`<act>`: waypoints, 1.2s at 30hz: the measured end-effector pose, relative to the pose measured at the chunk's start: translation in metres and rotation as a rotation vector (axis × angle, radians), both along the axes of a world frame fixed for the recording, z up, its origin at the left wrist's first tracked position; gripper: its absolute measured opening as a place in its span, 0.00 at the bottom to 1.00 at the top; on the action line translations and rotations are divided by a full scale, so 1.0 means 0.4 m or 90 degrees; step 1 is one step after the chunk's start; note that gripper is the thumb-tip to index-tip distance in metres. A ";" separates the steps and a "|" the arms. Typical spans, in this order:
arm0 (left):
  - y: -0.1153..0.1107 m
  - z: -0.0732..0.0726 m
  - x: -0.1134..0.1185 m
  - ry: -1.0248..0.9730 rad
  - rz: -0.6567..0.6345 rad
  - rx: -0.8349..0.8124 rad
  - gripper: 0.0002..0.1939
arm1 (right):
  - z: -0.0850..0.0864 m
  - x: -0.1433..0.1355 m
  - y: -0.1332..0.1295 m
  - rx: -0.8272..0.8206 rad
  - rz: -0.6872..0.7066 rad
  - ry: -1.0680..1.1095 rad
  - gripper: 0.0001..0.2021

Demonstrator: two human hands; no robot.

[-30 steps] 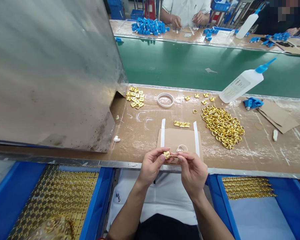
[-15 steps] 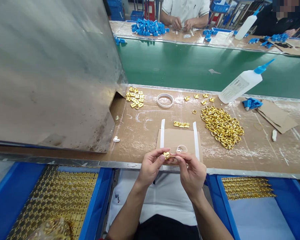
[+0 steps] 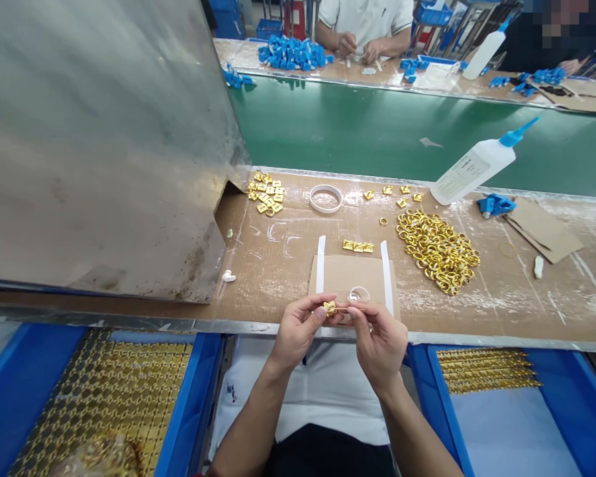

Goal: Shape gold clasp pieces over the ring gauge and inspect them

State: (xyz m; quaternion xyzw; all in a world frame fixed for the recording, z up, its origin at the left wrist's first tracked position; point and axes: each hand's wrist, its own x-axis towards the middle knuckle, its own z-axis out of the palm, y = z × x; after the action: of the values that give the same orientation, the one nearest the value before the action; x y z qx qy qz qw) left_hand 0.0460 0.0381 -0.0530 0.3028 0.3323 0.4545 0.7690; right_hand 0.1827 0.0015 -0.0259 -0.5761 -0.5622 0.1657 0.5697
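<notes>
Between the thumb and fingers of my left hand is a small gold ring, held over the front edge of the bench. My right hand pinches a thin stick, whose tip reaches to the gold ring; whether it touches cannot be made out. Just behind my right fingers a small clear round dish lies on a cardboard sheet taped down with white strips. Beyond the sheet, several gold square pieces form a short row. A large pile of gold rings lies to the right.
A big metal housing stands at the left. A white bottle with a blue nozzle leans over the bench's far right. Blue drawers hold gold pieces on the left and right. Across the green belt, two people sit.
The view has shifted slightly, so the bench things sit a little further left. Both hands keep the same hold on the gold ring and the stick.
</notes>
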 end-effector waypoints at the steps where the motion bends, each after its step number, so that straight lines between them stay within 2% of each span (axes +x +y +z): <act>1: 0.000 -0.001 0.000 0.001 0.000 0.002 0.22 | 0.000 0.000 0.000 -0.004 -0.002 0.001 0.06; 36: -0.004 -0.018 0.002 -0.006 0.001 0.037 0.20 | -0.019 0.008 -0.003 0.007 0.003 -0.005 0.04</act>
State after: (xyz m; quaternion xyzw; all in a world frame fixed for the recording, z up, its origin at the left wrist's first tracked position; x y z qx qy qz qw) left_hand 0.0467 0.0367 -0.0602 0.3223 0.3155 0.4663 0.7610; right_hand 0.1860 0.0001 -0.0334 -0.5723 -0.5669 0.1613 0.5702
